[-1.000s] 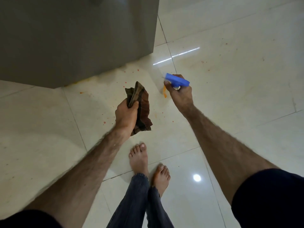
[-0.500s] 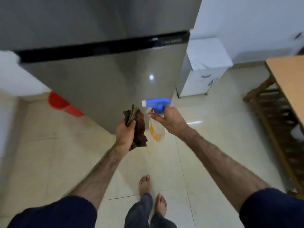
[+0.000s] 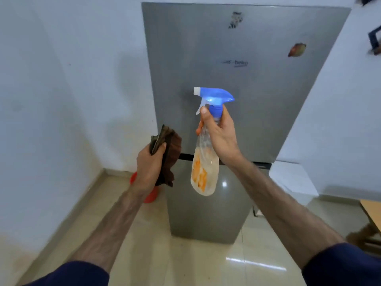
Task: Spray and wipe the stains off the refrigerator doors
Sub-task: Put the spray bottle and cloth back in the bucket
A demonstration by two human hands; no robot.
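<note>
A grey two-door refrigerator [image 3: 257, 100] stands straight ahead against the white wall. Its upper door carries a dark speckled stain [image 3: 235, 20] near the top and a reddish-brown stain [image 3: 296, 50] toward the right edge. My right hand [image 3: 221, 135] grips the neck of a clear spray bottle [image 3: 205, 168] with a blue trigger head, nozzle pointing left, held up in front of the upper door. My left hand [image 3: 149, 168] holds a folded brown cloth [image 3: 170, 149] just left of the bottle, level with the black strip between the doors.
A red container [image 3: 150, 196] sits on the floor at the fridge's left corner. A white cabinet [image 3: 292, 180] stands to the right of the fridge. A wooden table edge [image 3: 371, 211] shows at far right. Glossy beige tiles cover the floor.
My view has swung up from the floor to the whole refrigerator front. Both hands have risen with it, still holding the cloth and the bottle, which now sits before the upper door.
</note>
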